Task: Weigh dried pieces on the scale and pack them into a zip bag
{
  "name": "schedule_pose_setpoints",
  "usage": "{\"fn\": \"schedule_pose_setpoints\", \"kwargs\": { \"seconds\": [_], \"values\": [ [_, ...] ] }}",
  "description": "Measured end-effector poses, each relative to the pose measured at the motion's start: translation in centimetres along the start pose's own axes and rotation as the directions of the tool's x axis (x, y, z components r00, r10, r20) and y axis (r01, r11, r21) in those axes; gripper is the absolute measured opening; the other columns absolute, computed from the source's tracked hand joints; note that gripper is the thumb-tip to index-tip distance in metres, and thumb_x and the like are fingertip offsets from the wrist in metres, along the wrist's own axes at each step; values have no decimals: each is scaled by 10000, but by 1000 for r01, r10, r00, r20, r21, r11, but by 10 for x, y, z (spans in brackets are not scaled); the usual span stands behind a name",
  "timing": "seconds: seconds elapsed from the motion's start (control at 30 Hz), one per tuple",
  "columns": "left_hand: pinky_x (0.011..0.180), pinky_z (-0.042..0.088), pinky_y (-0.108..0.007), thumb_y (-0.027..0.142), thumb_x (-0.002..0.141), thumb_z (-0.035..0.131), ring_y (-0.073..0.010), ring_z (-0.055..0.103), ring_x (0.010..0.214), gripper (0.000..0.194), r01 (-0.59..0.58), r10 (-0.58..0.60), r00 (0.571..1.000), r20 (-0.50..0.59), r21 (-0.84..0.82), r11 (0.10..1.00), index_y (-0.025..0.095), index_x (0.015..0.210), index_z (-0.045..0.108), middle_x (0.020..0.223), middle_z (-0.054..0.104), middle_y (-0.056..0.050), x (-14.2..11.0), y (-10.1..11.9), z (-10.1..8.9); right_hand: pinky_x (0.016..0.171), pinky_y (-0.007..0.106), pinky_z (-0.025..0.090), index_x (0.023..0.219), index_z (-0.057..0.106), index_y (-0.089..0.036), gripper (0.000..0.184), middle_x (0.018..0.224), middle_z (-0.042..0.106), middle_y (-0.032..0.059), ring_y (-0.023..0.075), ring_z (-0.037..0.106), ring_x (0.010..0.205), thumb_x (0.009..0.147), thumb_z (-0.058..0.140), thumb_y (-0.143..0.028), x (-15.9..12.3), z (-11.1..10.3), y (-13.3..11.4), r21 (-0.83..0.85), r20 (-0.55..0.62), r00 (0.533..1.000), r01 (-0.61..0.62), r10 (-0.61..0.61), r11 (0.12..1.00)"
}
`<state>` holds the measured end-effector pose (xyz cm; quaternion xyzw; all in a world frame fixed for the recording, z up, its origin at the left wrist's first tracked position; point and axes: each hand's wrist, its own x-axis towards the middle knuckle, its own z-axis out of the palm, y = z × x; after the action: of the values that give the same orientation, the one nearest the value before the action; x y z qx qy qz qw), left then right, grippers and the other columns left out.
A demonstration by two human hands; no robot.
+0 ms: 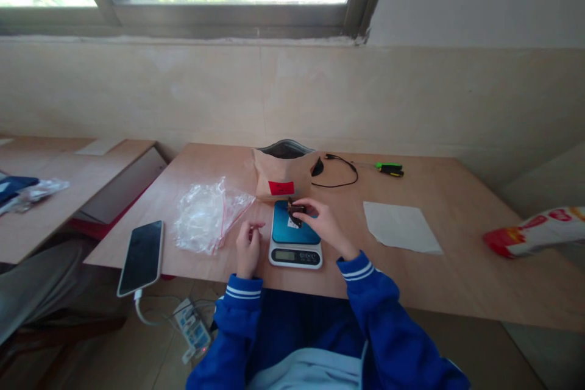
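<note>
A small digital scale (295,242) with a blue top and a white base sits at the near edge of the wooden table (457,268). My right hand (322,222) reaches over the scale, fingers pinched on a small dark item (296,212) held just above the blue plate. My left hand (249,245) rests on the table to the left of the scale, fingers curled and pinched together; what they hold, if anything, is too small to name. An open brown paper pouch (283,173) with a red label stands right behind the scale.
Clear plastic zip bags (208,214) lie left of my hands. A phone (142,256) overhangs the table's left edge, its cable running to a power strip (192,326) on the floor. A black cable (338,172), a green-black tool (389,169), white paper (400,226) and a red snack bag (534,233) lie on the right.
</note>
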<state>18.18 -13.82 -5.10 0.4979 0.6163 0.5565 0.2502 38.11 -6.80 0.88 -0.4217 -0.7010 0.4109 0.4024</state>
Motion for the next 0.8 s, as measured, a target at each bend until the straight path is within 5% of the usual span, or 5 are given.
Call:
{"fn": "schedule_pose_setpoints", "kwargs": {
  "seconds": [0.2,0.37,0.8],
  "values": [
    [627,444,-274,274,870,439,-147,559,654,190,86,-86,996,12,-10,996,180,889,603,791,617,-19,2,-19,-1,948,399,479,1019,696,-210,216,1070,696,75,223,643,1035,811,661,-164,10,9,5,-229,156,986,88,-53,970],
    [632,449,-276,264,870,441,-145,563,653,189,84,-84,996,16,1,996,178,891,607,790,613,-15,1,-16,-1,996,403,460,1186,632,-219,396,1186,658,91,218,622,1102,799,653,-140,9,7,5,-208,181,983,56,-18,976],
    [666,451,-284,235,871,422,-146,566,664,203,53,-55,997,49,55,997,175,894,615,812,629,-21,0,-11,-1,645,315,496,930,691,-208,220,889,718,41,171,611,686,742,719,-319,1,-14,19,-45,47,997,-58,60,997]
  ]
}}
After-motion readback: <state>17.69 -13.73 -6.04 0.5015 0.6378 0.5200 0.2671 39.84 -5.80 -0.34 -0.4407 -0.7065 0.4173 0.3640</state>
